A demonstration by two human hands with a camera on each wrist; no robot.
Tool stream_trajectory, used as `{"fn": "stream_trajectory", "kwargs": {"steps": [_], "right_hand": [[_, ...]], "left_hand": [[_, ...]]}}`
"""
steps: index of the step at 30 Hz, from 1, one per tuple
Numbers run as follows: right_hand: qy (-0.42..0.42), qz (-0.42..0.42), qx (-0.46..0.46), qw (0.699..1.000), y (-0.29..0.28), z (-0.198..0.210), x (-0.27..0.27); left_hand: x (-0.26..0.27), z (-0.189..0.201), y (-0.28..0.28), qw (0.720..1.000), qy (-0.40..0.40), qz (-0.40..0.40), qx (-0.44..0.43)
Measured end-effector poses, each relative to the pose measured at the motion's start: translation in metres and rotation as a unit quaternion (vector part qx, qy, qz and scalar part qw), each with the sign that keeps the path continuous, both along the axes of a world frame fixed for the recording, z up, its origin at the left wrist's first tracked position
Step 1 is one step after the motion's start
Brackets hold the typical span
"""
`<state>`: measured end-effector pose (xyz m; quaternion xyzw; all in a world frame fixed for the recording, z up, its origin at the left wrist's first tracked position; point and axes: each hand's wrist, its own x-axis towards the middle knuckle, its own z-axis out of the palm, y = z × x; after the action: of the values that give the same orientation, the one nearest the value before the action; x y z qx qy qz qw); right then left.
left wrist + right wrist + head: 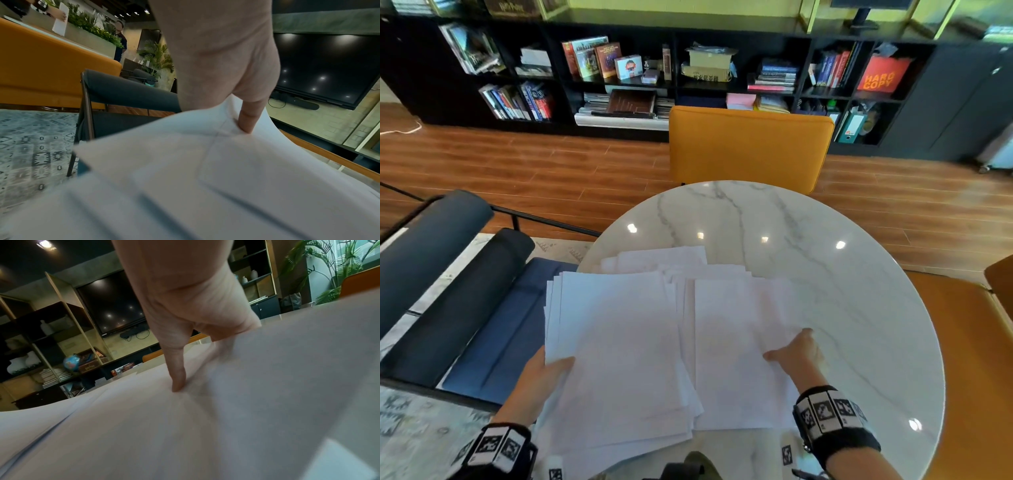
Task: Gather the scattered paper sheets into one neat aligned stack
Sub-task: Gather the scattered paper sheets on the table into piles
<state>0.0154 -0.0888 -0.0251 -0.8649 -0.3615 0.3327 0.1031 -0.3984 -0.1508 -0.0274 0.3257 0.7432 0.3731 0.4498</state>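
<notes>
A low black bookshelf (pixel 688 75) runs along the far wall, a mustard upholstered chair (pixel 750 144) stands before it, and in front of that sits the round white marble table (pixel 825 240) that carries the work. On its near left part lie the loose white paper sheets, in two overlapping bunches. The left bunch of white sheets (pixel 616 349) overhangs the table's left edge and is fanned at its corners; the right bunch of white sheets (pixel 736 349) lies just beside it, partly lapped under its right edge. A few more white sheets (pixel 661 258) poke out behind both.

The left hand (pixel 541 380) pinches the left bunch at its left edge, thumb on top, fingers hidden beneath. The right hand (pixel 796 353) has its thumb on top of the right bunch at that bunch's right edge; the other fingers seem tucked under the paper, so it reads as a pinching grip too.

Both bunches have their long axes running away from the person, roughly parallel. The gap to close lies between the hands: each bunch sits inward of its own grip, so bringing the hands together sideways looks like what merges them.
</notes>
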Motion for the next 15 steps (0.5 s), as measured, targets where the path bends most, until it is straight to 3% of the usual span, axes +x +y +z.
{"fn": "stream_trajectory", "kwargs": {"steps": [6, 15], "right_hand": [[0.167, -0.033, 0.069, 0.983, -0.008, -0.016, 0.019], [0.243, 0.023, 0.116, 0.963, -0.006, -0.009, 0.04]], "left_hand": [[0.007, 0.0, -0.008, 1.0, 0.003, 0.008, -0.012], [0.016, 0.0, -0.013, 0.998, -0.005, 0.038, -0.041]]}}
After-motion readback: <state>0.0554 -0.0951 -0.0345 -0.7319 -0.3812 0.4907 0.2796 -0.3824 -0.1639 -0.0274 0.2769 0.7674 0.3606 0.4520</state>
